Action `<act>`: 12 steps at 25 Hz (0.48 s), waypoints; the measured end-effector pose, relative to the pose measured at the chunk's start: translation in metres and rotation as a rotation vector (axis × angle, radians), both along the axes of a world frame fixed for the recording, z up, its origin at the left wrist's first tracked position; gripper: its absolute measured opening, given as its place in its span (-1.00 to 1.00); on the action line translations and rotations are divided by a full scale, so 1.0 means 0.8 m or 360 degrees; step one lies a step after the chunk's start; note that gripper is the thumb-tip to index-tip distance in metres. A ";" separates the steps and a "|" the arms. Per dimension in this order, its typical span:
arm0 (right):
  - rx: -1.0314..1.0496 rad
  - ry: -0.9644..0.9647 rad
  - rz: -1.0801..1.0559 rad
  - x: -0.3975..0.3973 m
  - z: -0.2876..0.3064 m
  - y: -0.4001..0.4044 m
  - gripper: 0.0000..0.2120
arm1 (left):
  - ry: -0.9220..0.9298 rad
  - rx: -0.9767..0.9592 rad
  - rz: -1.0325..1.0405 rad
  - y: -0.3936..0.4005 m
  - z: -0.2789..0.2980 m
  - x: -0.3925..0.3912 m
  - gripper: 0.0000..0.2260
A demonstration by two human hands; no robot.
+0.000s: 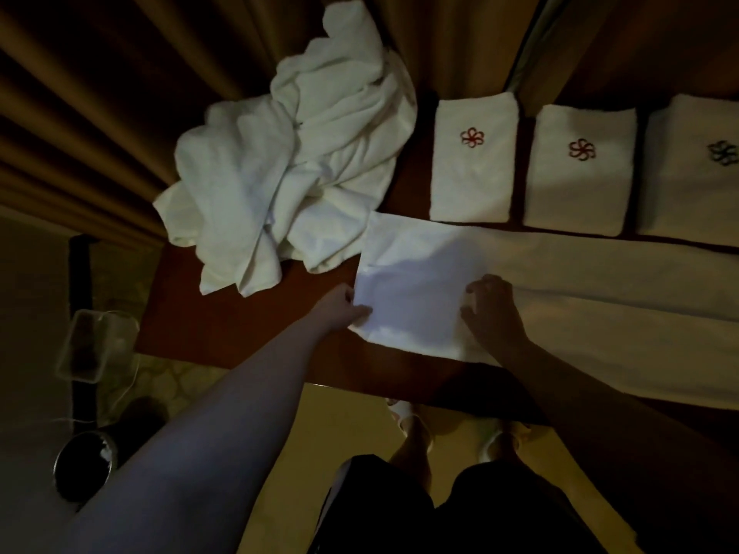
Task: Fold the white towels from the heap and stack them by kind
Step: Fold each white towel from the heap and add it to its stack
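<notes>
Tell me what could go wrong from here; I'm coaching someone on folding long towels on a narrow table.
1. The long towel runs off the frame's right edge and lies near the table's front edge; it might slide off.
2. The left hand pinches only a corner, while the right hand presses the fold; the flap could skew.
3. The unfolded heap lies close beside the fold and may snag.

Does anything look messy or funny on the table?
Only the crumpled towel heap, which hangs over the table's far-left edge. The three folded towels sit in a neat row.
</notes>
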State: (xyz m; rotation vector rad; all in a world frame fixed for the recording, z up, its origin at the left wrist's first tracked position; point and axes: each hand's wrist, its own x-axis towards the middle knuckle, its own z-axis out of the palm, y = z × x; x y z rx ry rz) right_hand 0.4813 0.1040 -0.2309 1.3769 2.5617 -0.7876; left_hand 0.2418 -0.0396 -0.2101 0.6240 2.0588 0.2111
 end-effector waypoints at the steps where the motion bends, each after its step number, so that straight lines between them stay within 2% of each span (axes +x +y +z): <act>1: 0.0033 -0.0002 -0.0013 0.002 -0.001 -0.003 -0.69 | -0.0041 -0.0050 -0.0084 -0.010 -0.007 -0.002 -0.77; 3: 0.0131 -0.0009 0.0006 0.007 -0.002 -0.009 -0.76 | -0.0049 -0.0047 -0.0146 -0.024 -0.016 0.000 -0.79; 6: 0.0240 -0.0015 0.0147 0.011 -0.006 -0.023 -0.82 | 0.0070 0.0086 -0.0024 -0.038 -0.018 0.010 -0.83; 9: 0.0187 -0.0176 0.0176 0.004 -0.011 -0.037 -0.75 | 0.0179 0.0182 0.0072 -0.050 -0.017 0.023 -0.81; 12: 0.0094 -0.0312 0.0081 -0.007 -0.011 -0.038 -0.62 | 0.0249 0.0008 0.0036 -0.058 -0.020 0.030 -0.73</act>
